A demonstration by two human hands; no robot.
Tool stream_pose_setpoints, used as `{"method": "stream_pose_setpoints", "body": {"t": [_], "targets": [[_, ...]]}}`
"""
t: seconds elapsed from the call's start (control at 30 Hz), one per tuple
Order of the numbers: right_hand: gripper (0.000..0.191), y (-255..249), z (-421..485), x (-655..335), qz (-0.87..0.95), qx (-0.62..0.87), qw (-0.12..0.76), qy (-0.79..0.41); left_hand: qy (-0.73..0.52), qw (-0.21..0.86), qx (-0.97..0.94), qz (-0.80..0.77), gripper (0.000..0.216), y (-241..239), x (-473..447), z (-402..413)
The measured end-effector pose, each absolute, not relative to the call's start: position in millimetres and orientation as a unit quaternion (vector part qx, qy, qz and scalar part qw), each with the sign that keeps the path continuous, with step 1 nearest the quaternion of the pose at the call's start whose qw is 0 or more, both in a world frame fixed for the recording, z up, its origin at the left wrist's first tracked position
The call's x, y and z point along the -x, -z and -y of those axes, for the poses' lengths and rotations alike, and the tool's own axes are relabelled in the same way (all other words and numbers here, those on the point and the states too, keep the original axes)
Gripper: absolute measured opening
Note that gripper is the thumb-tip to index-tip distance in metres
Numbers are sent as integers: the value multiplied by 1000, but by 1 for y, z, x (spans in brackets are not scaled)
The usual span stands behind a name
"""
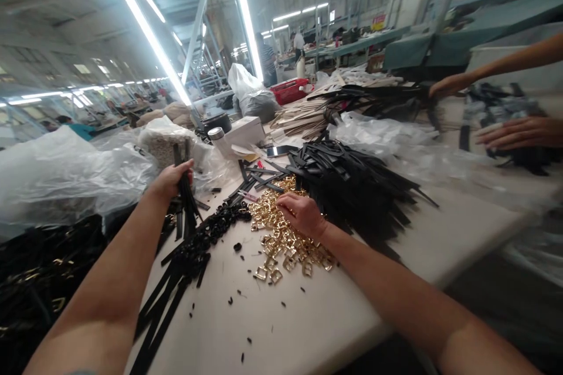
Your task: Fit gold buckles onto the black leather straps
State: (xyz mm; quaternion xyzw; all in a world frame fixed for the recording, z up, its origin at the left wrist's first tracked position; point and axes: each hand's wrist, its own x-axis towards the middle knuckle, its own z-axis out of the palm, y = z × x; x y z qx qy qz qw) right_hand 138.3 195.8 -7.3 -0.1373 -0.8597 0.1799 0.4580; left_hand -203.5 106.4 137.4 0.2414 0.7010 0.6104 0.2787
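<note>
My left hand [173, 179] is closed round a bunch of black straps [186, 205], held upright over the left side of the table. My right hand [303, 214] is at a heap of gold buckles [281, 237], its fingers curled together at the top of the pile. Whether a buckle is between those fingers is hidden. Between my hands lies a pile of small black loops [215, 225], with more black straps [160, 310] running toward the table's near edge. A large stack of black straps [352, 187] lies right of the buckles.
A co-worker's hands [510, 132] handle dark pieces at the right. Behind the buckles are a phone [281, 151], a lidded bottle [216, 135] and a white box [244, 132]. Clear plastic [396, 137] covers part of the white table [316, 328]. Black strapwork [48, 281] is heaped at left.
</note>
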Motion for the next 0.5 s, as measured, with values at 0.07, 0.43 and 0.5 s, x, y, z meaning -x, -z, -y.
{"method": "stream_pose_setpoints", "body": {"t": [0.07, 0.43, 0.5], "targets": [[11, 7, -197, -139, 855, 137, 467, -176, -632, 312, -231, -671, 27, -133, 182, -139], [16, 5, -198, -139, 870, 150, 440, -165, -455, 256, -416, -744, 54, -106, 174, -129], [15, 8, -201, -136, 872, 149, 436, -166, -419, 213, -431, -771, 65, -109, 188, -79]]}}
